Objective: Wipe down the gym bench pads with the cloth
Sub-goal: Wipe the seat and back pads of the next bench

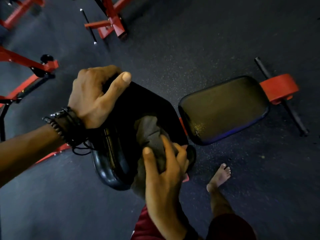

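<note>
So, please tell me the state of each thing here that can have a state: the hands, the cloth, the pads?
left hand: grips the top edge of the back pad
right hand: holds the cloth, pressing it on the back pad
cloth: grey, bunched up
back pad: raised, tilted
seat pad: flat, shiny, untouched
foot roller: red, on its bar

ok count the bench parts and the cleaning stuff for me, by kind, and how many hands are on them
Bench pads: 2, back pad, seat pad
Red foam rollers: 1
Cloths: 1
Hands: 2, left hand grips the back pad, right hand holds the cloth
Total: 6
</note>
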